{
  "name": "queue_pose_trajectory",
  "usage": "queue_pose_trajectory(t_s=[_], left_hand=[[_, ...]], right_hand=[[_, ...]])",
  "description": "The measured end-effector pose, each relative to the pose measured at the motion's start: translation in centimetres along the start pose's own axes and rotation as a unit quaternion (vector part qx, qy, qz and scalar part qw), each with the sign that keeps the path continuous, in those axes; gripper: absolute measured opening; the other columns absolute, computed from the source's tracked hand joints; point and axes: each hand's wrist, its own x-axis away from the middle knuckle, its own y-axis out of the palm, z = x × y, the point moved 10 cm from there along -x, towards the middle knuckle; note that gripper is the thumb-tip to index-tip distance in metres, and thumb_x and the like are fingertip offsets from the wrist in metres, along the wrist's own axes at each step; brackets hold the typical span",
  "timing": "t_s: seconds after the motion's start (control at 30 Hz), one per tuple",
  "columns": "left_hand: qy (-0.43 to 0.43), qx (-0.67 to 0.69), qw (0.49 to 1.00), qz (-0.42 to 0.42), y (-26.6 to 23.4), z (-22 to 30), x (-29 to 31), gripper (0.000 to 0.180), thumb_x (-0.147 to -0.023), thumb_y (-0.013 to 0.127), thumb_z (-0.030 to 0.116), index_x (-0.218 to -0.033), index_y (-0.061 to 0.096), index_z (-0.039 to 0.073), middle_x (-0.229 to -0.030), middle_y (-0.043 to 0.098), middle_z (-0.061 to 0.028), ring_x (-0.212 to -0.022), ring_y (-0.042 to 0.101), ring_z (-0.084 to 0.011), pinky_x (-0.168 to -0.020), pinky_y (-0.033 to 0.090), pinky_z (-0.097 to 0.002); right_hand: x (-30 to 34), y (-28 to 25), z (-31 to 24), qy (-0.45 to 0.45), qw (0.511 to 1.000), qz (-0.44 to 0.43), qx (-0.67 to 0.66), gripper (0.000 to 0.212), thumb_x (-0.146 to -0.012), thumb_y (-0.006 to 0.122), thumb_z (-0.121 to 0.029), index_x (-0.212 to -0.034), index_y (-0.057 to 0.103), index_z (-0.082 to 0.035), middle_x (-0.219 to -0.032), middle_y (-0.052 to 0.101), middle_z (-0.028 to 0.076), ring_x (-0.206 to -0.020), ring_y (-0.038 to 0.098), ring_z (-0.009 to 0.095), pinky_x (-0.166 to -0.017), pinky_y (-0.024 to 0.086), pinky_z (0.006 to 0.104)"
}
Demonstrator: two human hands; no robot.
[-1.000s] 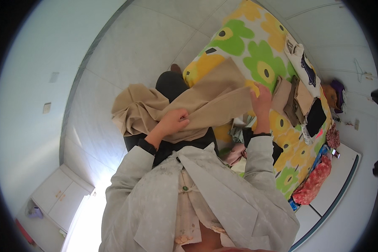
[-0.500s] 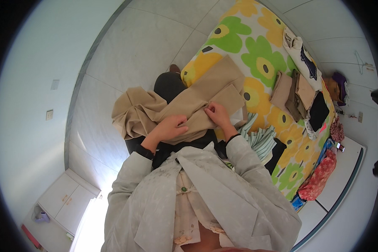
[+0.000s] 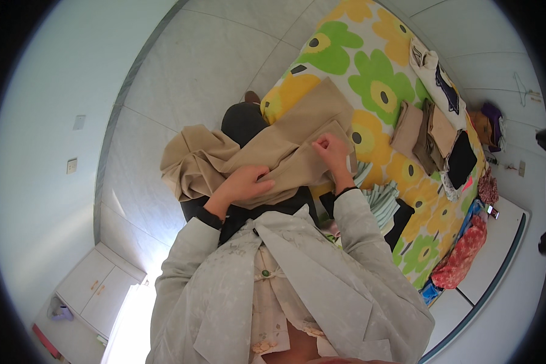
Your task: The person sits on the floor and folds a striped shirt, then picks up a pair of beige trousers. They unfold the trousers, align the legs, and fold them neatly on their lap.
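Note:
Tan trousers (image 3: 285, 148) lie bunched across my lap and stretch onto the edge of the bed, their cloth creased and partly folded over. My left hand (image 3: 249, 183) rests on the near part, thumb and fingers closed on a fold. Over the folded right-hand section, my right hand (image 3: 332, 153) is closed in a pinch with its fingers curled. Whatever sits between those fingertips is too small or hidden to make out. A bulky end of the trousers hangs to the left, past my dark-clad knee (image 3: 242, 124).
A flowered sheet (image 3: 379, 91) covers the bed on the right. Folded brown and beige clothes (image 3: 420, 136), a black piece (image 3: 461, 159) and a white garment (image 3: 431, 73) lie along its far side. Striped cloth (image 3: 381, 203) is beside my right forearm; a red patterned bundle (image 3: 461, 255) lies farther right.
My right hand has moved right and slightly away from me across the trousers, and the white material near its wrist is now covered. My left hand stays in place.

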Motion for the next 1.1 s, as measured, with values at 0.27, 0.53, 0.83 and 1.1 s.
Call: queue_pose_trajectory(t_s=[0.27, 0.53, 0.83, 1.1], left_hand=[[0.044, -0.074, 0.996, 0.006, 0.8, 1.0, -0.5, 0.026, -0.085, 0.060, 0.022, -0.077, 0.053, -0.002, -0.073, 0.054, -0.0210, -0.067, 0.051, -0.0369, -0.060, 0.041, -0.0407], [0.027, -0.064, 0.998, -0.005, 0.5, 0.2, 0.3, 0.025, -0.085, 0.059, 0.020, -0.077, 0.052, -0.002, -0.071, 0.053, -0.0202, -0.064, 0.049, -0.0340, -0.059, 0.041, -0.0403], [0.065, -0.067, 0.995, 0.016, 0.3, -0.1, 0.5, 0.025, -0.084, 0.060, 0.021, -0.076, 0.052, -0.001, -0.072, 0.054, -0.0197, -0.066, 0.050, -0.0351, -0.061, 0.041, -0.0412], [-0.028, -0.016, 0.999, 0.022, -0.1, -1.5, 0.2, 0.029, -0.083, 0.061, 0.027, -0.076, 0.055, -0.001, -0.071, 0.056, -0.0199, -0.068, 0.055, -0.0367, -0.061, 0.042, -0.0418]], right_hand=[[-0.5, 3.8, -1.0, -0.010, 0.987, -0.062, 0.148, 0.025, -0.069, 0.075, -0.028, -0.077, 0.059, -0.011, -0.080, 0.062, 0.009, -0.081, 0.061, 0.029, -0.065, 0.048, 0.0421], [-2.7, 1.5, 0.5, -0.012, 0.987, 0.015, 0.159, 0.024, -0.072, 0.075, -0.023, -0.078, 0.056, -0.009, -0.078, 0.063, 0.008, -0.077, 0.061, 0.029, -0.064, 0.047, 0.0409], [-4.2, -2.9, 2.0, 0.017, 0.972, 0.109, 0.205, 0.025, -0.077, 0.071, -0.020, -0.095, 0.058, -0.010, -0.086, 0.064, 0.009, -0.081, 0.062, 0.029, -0.071, 0.049, 0.0408], [-4.8, -6.3, 5.2, 0.053, 0.982, 0.134, 0.120, 0.038, -0.071, 0.076, -0.031, -0.098, 0.060, -0.009, -0.093, 0.066, 0.010, -0.088, 0.063, 0.029, -0.076, 0.049, 0.0413]])
